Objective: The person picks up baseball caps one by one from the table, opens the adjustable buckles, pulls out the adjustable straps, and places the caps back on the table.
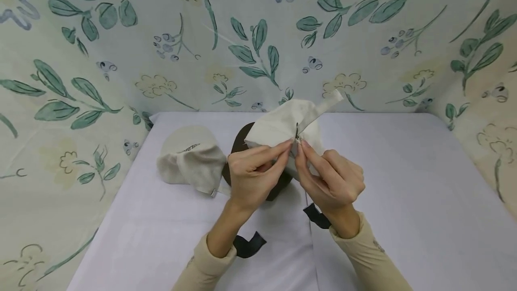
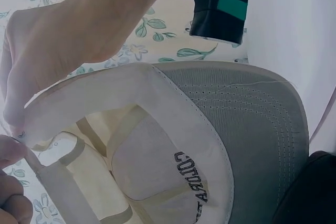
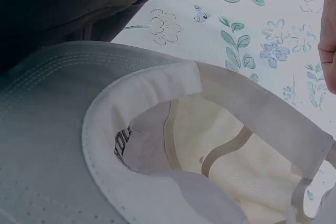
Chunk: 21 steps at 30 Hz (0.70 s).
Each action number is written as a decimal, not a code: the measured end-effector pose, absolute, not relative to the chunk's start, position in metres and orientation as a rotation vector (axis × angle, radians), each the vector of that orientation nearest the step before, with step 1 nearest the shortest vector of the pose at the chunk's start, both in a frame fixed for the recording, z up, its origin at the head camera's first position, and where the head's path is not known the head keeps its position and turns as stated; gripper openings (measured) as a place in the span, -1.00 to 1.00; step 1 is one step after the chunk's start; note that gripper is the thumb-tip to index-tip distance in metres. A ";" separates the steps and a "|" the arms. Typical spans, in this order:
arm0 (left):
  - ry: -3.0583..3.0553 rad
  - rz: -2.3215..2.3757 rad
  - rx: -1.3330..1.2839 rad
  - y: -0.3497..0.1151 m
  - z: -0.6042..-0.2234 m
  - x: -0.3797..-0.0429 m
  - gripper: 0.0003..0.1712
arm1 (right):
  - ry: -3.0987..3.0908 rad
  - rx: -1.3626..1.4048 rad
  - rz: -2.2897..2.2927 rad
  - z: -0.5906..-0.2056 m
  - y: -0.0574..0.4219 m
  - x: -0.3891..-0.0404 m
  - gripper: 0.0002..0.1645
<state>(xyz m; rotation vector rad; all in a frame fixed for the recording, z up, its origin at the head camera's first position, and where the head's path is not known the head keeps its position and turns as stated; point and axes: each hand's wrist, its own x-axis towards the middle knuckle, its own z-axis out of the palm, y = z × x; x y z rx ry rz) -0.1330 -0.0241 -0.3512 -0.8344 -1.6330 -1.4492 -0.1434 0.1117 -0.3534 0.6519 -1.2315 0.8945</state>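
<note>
A white baseball cap (image 1: 274, 122) is held up over the table, its back strap (image 1: 323, 108) sticking out to the upper right. A small dark metal buckle (image 1: 297, 131) sits at the strap's base. My left hand (image 1: 258, 169) pinches the cap's back band just left of the buckle. On the other side, my right hand (image 1: 333, 176) pinches the strap, the fingertips of both hands nearly meeting. Seen from below in the left wrist view are the grey underside of the brim (image 2: 252, 129) and the printed sweatband (image 2: 210, 145).
A beige cap (image 1: 190, 156) lies on the white-covered table (image 1: 133, 237) to the left. Behind my hands, a dark brown cap (image 1: 242, 136) is partly hidden by the white one. Floral cloth (image 1: 262, 35) hangs at the back and sides.
</note>
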 end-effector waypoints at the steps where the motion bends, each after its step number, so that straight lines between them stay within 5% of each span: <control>1: -1.634 -1.456 -0.834 -0.024 -0.351 -0.133 -0.85 | -1.230 0.645 0.896 -0.355 0.113 -0.145 -0.83; 21: -1.691 -1.454 -0.854 -0.019 -0.358 -0.138 -0.84 | -1.227 0.486 0.957 -0.344 0.123 -0.148 -0.94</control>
